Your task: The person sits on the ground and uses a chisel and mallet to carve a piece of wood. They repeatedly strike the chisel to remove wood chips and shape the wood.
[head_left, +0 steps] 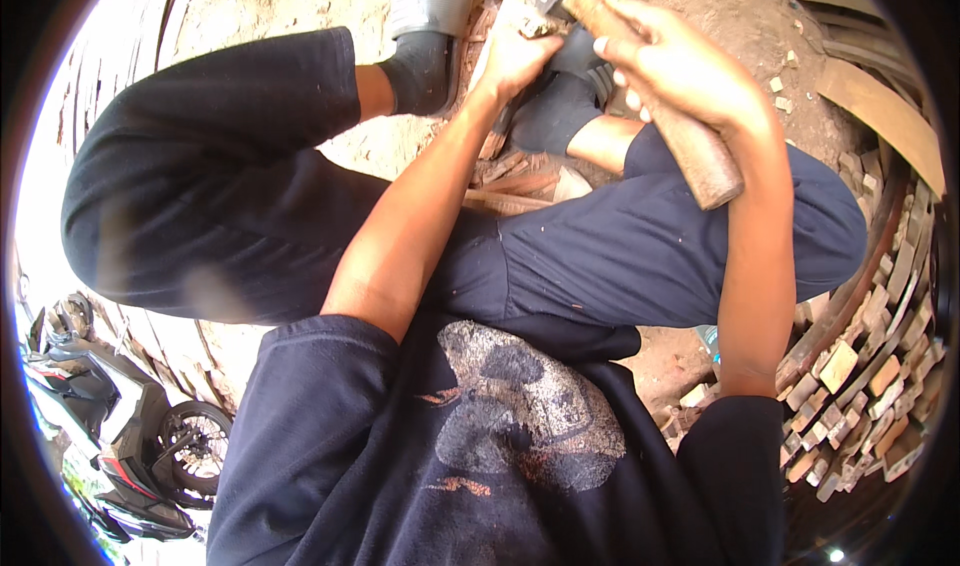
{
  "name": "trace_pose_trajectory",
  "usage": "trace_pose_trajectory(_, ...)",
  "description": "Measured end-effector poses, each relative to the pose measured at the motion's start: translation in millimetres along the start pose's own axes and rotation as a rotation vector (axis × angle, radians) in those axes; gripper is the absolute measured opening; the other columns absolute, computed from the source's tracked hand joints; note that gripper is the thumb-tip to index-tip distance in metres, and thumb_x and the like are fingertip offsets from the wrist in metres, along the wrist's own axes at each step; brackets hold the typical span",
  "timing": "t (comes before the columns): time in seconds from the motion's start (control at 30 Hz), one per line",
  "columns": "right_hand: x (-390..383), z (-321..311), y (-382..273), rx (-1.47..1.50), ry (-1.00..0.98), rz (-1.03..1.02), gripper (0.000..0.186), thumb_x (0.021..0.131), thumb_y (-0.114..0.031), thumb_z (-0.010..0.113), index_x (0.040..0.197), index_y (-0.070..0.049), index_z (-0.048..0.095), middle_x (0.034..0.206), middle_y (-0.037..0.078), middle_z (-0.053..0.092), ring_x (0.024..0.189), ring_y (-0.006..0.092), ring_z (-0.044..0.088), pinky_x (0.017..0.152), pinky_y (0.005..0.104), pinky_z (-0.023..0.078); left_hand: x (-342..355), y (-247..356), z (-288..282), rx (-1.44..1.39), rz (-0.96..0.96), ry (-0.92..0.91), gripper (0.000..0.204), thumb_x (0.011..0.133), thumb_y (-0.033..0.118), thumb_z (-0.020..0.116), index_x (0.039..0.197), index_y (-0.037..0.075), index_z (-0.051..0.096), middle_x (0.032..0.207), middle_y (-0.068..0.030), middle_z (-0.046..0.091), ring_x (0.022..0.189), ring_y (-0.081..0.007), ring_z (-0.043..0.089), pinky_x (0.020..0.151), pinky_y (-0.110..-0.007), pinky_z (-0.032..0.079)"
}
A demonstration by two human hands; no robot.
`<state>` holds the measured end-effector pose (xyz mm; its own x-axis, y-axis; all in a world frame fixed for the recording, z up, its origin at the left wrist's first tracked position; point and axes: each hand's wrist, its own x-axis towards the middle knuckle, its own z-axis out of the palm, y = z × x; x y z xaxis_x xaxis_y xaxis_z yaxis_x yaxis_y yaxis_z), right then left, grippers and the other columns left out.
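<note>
My right hand (690,71) is wrapped round the thick wooden handle of a bladed chopping tool (704,171). The handle slants from my right forearm up to a grey metal head at the top edge, where the head is partly cut off, so its exact kind is unclear. Close beside that metal, my left hand (515,61) is closed on a pale, rough-ended piece of wood (540,26). The wood lies between my feet, just below the metal head; most of it is hidden by the hand and the frame edge.
My sandalled left foot (425,41) and right foot (555,106) flank the work. Wood scraps (520,181) lie on the dirt ground below my hands. Stacked wood pieces (860,396) fill the right side, near a curved board (885,116). A motorcycle (130,426) stands at lower left.
</note>
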<state>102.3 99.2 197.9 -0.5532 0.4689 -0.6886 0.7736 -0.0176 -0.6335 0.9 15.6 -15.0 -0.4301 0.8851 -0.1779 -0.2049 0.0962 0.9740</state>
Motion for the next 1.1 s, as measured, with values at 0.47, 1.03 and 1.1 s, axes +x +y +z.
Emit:
trace_pose_trajectory(0.47, -4.4, 8.4, 6.2, 0.027, 0.045, -0.012, 0.054, 0.091, -0.017, 0.057, 0.141, -0.005, 0.04, 0.069, 0.0, 0.05, 0.054, 0.0064, 0.049, 0.047, 0.0217, 0.045, -5.6, 7.1, -2.7, -0.016, -0.159, 0.014, 0.032, 0.073, 0.009, 0.069, 0.103, -0.001, 0.065, 0.093, -0.0077, 0.069, 0.084, -0.0152, 0.063, 0.079, -0.029, 0.05)
trace_pose_trajectory(1.03, -32.9, 5.4, -41.4, 0.063, 0.122, 0.009, 0.054, 0.094, -0.009, 0.048, 0.146, -0.007, 0.032, 0.077, 0.003, 0.053, 0.058, 0.0095, 0.051, 0.051, 0.024, 0.046, -12.7, 2.1, -2.2, 0.023, -0.143, 0.056, 0.023, 0.073, 0.011, 0.071, 0.093, 0.001, 0.068, 0.089, -0.0074, 0.069, 0.082, -0.0151, 0.062, 0.078, -0.029, 0.05)
trace_pose_trajectory(1.1, -34.4, 6.3, -27.1, 0.111, 0.154, -0.147, 0.053, 0.095, -0.01, 0.048, 0.145, -0.006, 0.033, 0.077, 0.003, 0.053, 0.057, 0.0098, 0.051, 0.051, 0.0245, 0.046, -12.4, 6.0, 0.6, 0.013, -0.13, 0.022, 0.023, 0.072, 0.009, 0.071, 0.093, 0.001, 0.067, 0.088, -0.0075, 0.068, 0.082, -0.0154, 0.062, 0.078, -0.03, 0.05)
